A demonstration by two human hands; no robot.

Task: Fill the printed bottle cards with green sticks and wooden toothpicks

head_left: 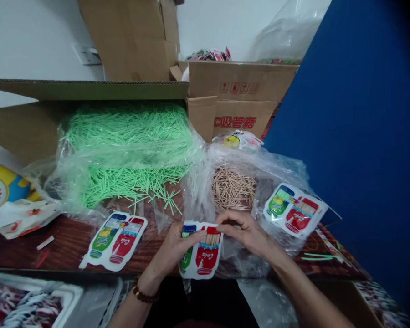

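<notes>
On the table, largest first:
Blue panel (355, 136): fills the right side, its slanted edge runs down close past the right forearm; little room that way.
Cardboard box (89, 91): long, open, at the back left; holds the clear bag of green sticks (126, 146), some spilled onto the wood.
Printed box (239, 105): back centre, red lettering.
Bag of tan sticks (233, 187): clear plastic, just beyond the hands.
Table (64, 241): dark wood, bare strip front left; front edge close to the body.
Flat pack left (118, 240): two-bottle shape, green and red, lying flat, well apart from the hands.
Flat pack right (294, 210): same print, resting on the plastic.
Held pack (200, 255): white-edged, green and red bottle print, tan sticks showing in the red half's top; front centre, near the table edge.
Left hand (177, 248): closed round the pack's left side, thumb across the top.
Right hand (242, 230): fingers pinched at the pack's top right corner; whether they hold sticks, can't tell.
</notes>
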